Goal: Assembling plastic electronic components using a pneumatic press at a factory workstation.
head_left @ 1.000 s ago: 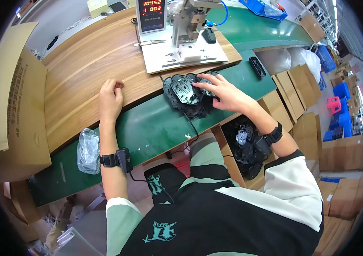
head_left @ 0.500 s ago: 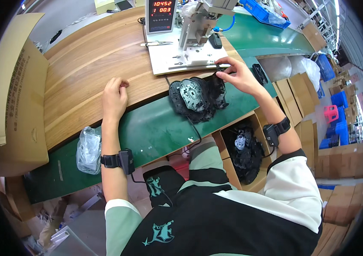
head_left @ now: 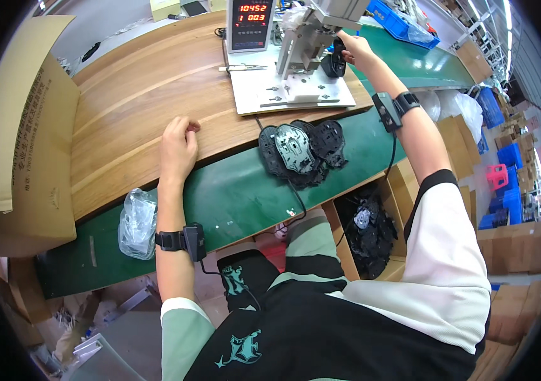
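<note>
At the right side of the bench press (head_left: 300, 47), my right hand (head_left: 358, 52) closes its fingers on a black plastic part (head_left: 334, 63). The fingertips are partly hidden behind it. My left hand (head_left: 179, 147) rests on the wooden tabletop (head_left: 124, 82), fingers loosely curled in and nothing visible in them. On the green strip (head_left: 219, 197) between me and the press lies a group of black plastic shells (head_left: 329, 141). A grey-green shell-shaped piece (head_left: 294, 148) with molded details sits among them.
A counter with red digits (head_left: 250, 25) stands left of the press, above a pen-like tool (head_left: 243, 67). Crumpled clear plastic (head_left: 137, 223) lies near my left forearm. A large carton (head_left: 41, 140) stands at left; a carton of black parts (head_left: 372, 238) sits below the bench edge.
My right hand has left the black shells and moved up and away to the press's right side. My left hand has stayed in place. The view has shifted slightly.
</note>
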### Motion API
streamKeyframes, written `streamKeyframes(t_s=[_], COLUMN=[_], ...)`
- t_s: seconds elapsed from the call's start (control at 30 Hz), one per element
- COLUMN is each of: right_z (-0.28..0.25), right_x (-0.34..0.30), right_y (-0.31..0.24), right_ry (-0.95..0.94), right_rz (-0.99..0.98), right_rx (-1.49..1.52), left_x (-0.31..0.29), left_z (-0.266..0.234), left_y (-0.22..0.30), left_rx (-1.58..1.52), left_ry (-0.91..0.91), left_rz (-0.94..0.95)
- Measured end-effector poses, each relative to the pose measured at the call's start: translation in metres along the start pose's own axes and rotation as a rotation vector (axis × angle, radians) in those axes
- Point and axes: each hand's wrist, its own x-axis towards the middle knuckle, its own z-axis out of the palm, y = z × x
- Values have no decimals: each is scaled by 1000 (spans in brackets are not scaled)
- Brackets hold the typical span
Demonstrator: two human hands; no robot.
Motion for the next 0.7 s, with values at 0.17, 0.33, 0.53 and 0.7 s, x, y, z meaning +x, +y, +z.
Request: streamKeyframes(t_s=[0.17, 0.33, 0.53, 0.7], right_z=[5, 22, 11, 52], right_x=[-11, -25, 23, -34], right_y=[13, 4, 9, 55], right_ry=[-437, -309, 5, 126], right_rz=[-155, -14, 171, -515], right_rx=[262, 360, 27, -528], left_x=[-9, -11, -2, -14], left_z=[-8, -11, -3, -17], left_y=[-8, -12, -1, -8], left_rx=[30, 22, -5, 26], left_ry=[10, 24, 5, 17], left_rz=[-14, -10, -5, -43])
